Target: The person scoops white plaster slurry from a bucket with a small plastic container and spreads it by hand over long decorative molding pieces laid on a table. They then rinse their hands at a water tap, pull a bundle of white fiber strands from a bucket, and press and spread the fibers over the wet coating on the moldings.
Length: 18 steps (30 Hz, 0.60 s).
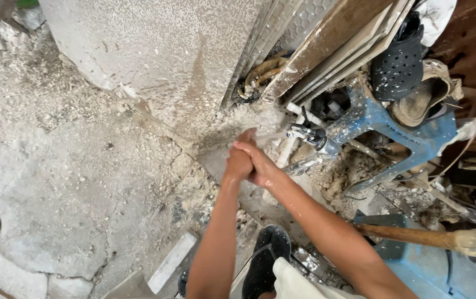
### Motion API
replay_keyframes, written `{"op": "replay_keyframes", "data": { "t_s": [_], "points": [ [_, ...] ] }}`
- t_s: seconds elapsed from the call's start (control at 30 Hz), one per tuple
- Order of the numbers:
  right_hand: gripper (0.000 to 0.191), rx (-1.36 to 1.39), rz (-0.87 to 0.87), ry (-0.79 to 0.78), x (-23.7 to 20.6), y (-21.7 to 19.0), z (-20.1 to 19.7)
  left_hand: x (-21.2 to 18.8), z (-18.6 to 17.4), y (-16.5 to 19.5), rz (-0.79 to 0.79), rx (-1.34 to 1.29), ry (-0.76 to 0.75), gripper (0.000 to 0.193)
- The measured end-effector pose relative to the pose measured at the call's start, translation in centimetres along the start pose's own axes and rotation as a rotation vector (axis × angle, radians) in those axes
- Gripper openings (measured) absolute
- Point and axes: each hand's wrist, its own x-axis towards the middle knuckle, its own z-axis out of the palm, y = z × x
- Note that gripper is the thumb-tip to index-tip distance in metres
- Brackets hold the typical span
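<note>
My left hand (239, 160) and my right hand (260, 161) are pressed together, palm against palm, wet, just in front of a metal tap (304, 134). The tap sticks out low beside a rough concrete wall (155, 61). Both forearms are wet and reach forward from the bottom of the view. Neither hand holds anything. Below the hands, my foot in a black sandal (265, 260) stands on the rubble floor.
Tiles and boards (326, 44) lean against the wall at upper right. A blue plastic stool (393, 124) lies behind the tap with a black perforated sandal (398, 63) and a worn hat on it. A wooden tool handle (409, 235) crosses a blue object at lower right. Broken concrete (72, 182) covers the left.
</note>
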Motion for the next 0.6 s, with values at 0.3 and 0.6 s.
{"op": "replay_keyframes", "data": {
  "t_s": [0.3,0.6],
  "points": [
    [0.050,0.317,-0.359,-0.334,-4.6,-2.2,2.0,-4.7,-2.0,18.5,0.583,0.509,0.384,0.043],
    [0.021,-0.125,-0.067,0.058,-5.8,1.7,1.1,-10.0,3.4,23.6,0.410,0.538,0.230,0.055]
  ]
}}
